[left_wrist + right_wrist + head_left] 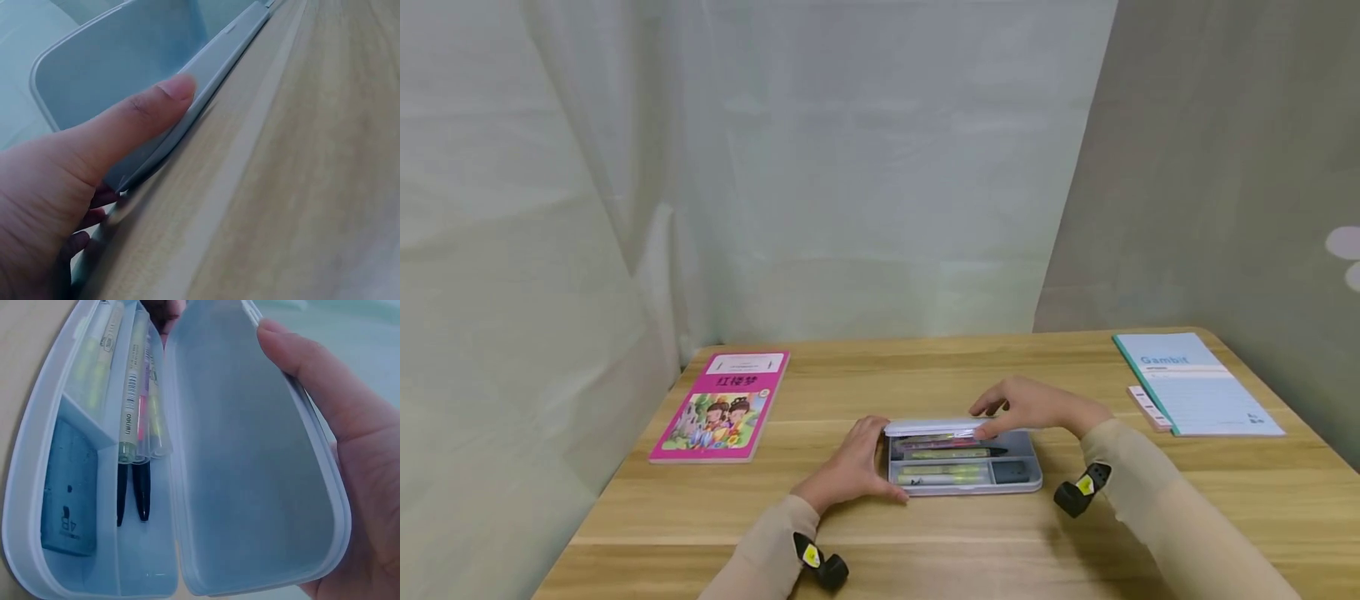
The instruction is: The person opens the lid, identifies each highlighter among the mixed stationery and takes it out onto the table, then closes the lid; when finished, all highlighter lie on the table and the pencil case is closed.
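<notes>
A pale grey pencil case (966,490) lies on the table with its hinged lid (250,462) tilted up at the back. My left hand (852,468) grips the case's left end, thumb on the front wall, as the left wrist view shows; its other fingers are partly hidden behind the case. My right hand (1033,407) holds the lid by its edge, thumb on the rim. Inside, the long compartment has several pens (130,403), some in clear sleeves. A front compartment holds yellowish highlighter-like pens (100,356), and a small one beside it holds a dark 4B eraser (69,494).
At the left of the wooden table (955,550) lies a pink picture-covered book (722,408). Towards the right edge is a light blue notebook (1202,387), with a small pale pink item (1148,408) against its left side. A grey curtain (880,183) hangs behind the table.
</notes>
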### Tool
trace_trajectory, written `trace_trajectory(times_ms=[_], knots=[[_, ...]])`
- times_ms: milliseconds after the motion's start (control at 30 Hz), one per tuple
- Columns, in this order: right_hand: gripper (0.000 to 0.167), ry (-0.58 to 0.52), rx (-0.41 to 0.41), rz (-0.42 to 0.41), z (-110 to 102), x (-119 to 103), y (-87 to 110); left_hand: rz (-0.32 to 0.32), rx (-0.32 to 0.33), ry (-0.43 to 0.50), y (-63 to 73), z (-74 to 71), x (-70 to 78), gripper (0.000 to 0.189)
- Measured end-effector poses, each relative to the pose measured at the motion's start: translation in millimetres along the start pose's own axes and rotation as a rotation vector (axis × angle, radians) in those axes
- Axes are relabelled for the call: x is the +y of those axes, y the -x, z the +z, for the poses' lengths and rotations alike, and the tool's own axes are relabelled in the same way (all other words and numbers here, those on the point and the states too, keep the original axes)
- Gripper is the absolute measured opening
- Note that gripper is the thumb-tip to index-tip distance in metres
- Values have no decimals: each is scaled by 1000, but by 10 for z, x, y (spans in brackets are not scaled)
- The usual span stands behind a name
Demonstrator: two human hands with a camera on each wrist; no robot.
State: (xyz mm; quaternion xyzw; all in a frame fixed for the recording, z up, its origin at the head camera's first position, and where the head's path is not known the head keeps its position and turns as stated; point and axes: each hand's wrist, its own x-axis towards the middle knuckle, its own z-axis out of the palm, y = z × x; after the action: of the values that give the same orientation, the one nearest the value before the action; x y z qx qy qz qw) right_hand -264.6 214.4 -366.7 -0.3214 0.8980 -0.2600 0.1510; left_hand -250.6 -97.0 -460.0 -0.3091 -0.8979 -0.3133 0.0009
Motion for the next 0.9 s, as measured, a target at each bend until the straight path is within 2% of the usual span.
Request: trace_trajectory(times_ms=[133, 300, 533, 767, 900], knots=[[56, -28, 44, 25, -5, -24, 3, -9, 14, 2, 37, 9, -5, 102], [57, 17, 167, 28, 7, -60, 11, 19, 38, -15, 52, 14, -10, 95], [45, 115, 343, -13, 5, -96, 3, 29, 42, -14, 39, -19, 16, 94], [27, 244, 537, -71, 27, -122, -20, 10, 8, 2, 22, -48, 33, 94], [23, 277, 612, -79, 57, -109, -28, -9, -14, -2, 10, -42, 28, 95]])
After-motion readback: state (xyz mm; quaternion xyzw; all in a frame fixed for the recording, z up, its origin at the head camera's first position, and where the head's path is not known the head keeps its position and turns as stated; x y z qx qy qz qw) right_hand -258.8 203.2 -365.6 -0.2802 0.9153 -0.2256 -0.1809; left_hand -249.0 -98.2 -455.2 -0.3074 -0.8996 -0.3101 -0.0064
